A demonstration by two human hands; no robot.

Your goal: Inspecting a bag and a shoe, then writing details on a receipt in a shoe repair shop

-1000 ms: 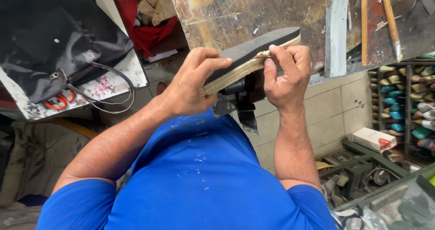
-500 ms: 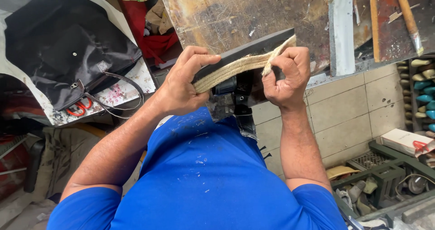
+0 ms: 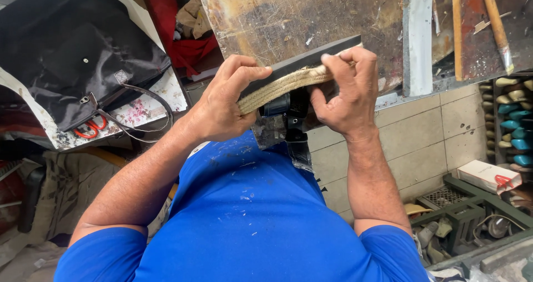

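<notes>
Black sole, braided jute edge

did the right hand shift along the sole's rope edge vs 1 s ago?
Cannot tell for sure: the camera moved. Against the sole itself, the right hand pinches near the same far end of the rope edging.

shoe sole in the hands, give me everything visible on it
The flat shoe sole with a black top layer and braided tan rope edge is held edge-on, tilted up toward the right, above the worn wooden workbench. The rope band looks like jute and runs along its side. The left hand grips one end, and the right hand presses fingers on the rope at the other. Its underside is hidden.
</notes>
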